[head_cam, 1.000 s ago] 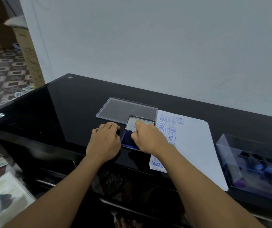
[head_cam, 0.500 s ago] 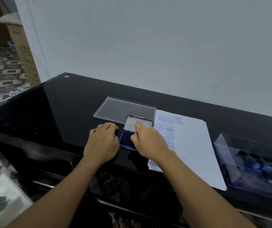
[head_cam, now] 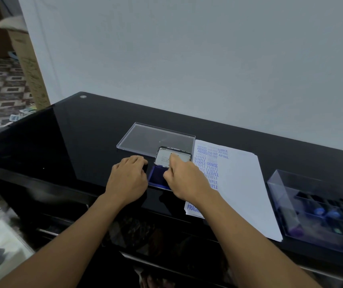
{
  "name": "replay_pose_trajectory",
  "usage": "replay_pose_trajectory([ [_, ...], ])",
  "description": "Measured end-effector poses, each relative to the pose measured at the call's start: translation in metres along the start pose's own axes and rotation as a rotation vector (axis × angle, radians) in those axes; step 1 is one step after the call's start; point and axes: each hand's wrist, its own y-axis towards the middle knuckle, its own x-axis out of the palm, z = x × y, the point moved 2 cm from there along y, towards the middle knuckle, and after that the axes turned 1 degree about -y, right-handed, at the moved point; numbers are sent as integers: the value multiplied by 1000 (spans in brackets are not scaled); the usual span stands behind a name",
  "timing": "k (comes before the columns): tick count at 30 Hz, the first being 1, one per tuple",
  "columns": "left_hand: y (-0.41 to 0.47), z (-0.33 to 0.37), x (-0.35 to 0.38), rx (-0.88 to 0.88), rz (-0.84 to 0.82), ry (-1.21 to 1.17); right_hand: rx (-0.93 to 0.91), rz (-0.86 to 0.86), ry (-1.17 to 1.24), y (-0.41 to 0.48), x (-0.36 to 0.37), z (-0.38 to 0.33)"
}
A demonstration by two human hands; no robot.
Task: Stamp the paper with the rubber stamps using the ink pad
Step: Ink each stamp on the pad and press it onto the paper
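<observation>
Two hands are kept at an open ink pad [head_cam: 156,177], which is set near the front edge of a black glass table [head_cam: 83,142]; its blue inking surface is exposed and its hinged lid [head_cam: 163,157] is tilted up at the far side. The left hand [head_cam: 128,179] is laid palm down just left of the ink pad, its bent fingers [head_cam: 137,160] brought against the pad's left edge; whether the case is gripped cannot be told. The right hand [head_cam: 187,181] is held over the pad's right part, the index finger [head_cam: 173,159] placed on the lid's inner face and the other fingers curled under; whether anything is held inside it cannot be told. A stack of white paper [head_cam: 241,183], marked with blue stamped words down its left side, is laid just right of the ink pad. A flat clear plastic cover [head_cam: 145,138] is seen directly behind the ink pad. Well to the right of the ink pad, beyond the paper, rubber stamps [head_cam: 333,215] with blue knobs are kept in a clear compartmented box [head_cam: 280,190].
</observation>
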Motion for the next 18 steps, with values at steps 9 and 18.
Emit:
replay_pose_trajectory([
  [9, 4, 5, -8, -14, -45, -80, 34, -49, -8, 10, -1, -1],
  [18, 5, 9, -14, -38, -33, -144, -4, 10, 15, 1, 2, 2],
])
